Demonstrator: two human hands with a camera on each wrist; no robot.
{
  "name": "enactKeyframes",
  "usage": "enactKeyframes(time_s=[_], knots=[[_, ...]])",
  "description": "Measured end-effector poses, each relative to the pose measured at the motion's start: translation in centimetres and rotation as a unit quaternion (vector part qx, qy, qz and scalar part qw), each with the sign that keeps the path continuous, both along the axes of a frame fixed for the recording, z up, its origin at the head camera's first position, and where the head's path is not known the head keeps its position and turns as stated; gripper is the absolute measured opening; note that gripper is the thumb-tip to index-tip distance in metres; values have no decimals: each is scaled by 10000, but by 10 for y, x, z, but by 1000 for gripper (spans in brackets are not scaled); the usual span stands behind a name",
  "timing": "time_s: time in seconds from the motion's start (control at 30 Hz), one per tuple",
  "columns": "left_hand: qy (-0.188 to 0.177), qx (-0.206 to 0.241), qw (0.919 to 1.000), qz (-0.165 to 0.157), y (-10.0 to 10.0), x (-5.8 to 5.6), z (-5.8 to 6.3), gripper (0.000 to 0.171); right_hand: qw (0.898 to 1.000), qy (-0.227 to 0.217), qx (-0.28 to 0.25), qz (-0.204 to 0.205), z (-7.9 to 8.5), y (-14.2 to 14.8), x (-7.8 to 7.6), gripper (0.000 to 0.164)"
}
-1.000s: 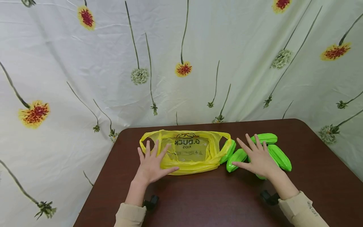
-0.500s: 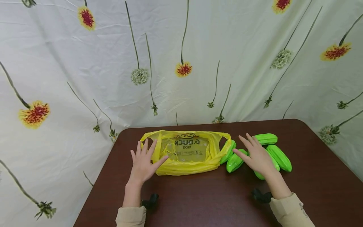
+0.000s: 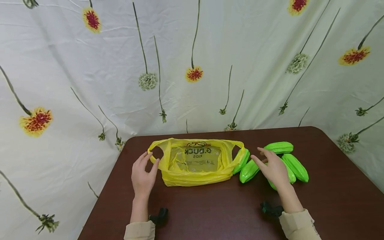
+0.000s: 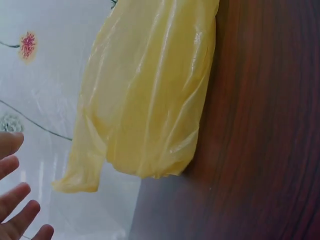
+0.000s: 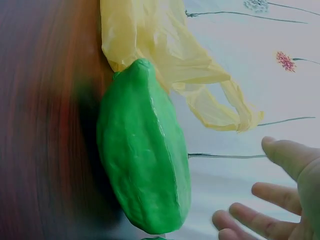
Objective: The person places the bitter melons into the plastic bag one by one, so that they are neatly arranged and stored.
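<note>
A yellow plastic bag (image 3: 195,178) with dark printing stands on the table, its mouth spread open towards me. My left hand (image 3: 143,178) hovers by the bag's left handle (image 3: 152,145); in the left wrist view its fingers (image 4: 20,215) are bent loosely, apart from the plastic. Above the right-hand pile my right hand (image 3: 275,170) hangs with relaxed, spread fingers and holds nothing. Several bright green, ridged gourd-like vegetables lie there, one (image 3: 295,167) to the right of the hand and another (image 3: 249,171) to its left. The right wrist view shows one green vegetable (image 5: 142,150) close up, beside the bag.
The dark brown table (image 3: 207,213) has rounded far corners. Behind it hangs a pale curtain (image 3: 258,43) with printed flowers. A black wrist device (image 3: 159,216) sits at the left wrist, another (image 3: 271,210) at the right.
Both hands have drawn in their spread fingers. The left hand has shifted left and slightly down, off the bag's front; the right has moved slightly. Bag and vegetables look unmoved.
</note>
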State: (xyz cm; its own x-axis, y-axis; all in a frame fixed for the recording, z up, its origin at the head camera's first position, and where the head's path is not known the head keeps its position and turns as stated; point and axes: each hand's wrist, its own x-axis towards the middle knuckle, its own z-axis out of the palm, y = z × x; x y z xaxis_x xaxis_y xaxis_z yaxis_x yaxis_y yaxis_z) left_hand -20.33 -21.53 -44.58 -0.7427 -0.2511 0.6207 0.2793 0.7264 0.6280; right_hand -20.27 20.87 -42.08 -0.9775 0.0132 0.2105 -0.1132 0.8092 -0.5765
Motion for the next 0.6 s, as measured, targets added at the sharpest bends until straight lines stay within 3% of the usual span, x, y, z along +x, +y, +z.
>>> enactKeyframes(time_s=[0.13,0.3,0.47,0.6], knots=[[-56,1034,9945,133,-4,1,-8,35,9998,-188,18,-19,-3,1,1,76],[-584,2092,9760,143,-7,2,-18,41,9990,-439,-17,-106,-8,2,2,79],[-980,2751,9563,-141,-10,0,-28,46,9986,-463,-144,-190,-10,2,-1,74],[-1118,2972,9470,-491,-10,-3,-36,44,9975,-577,-339,-214,-13,0,-3,73]])
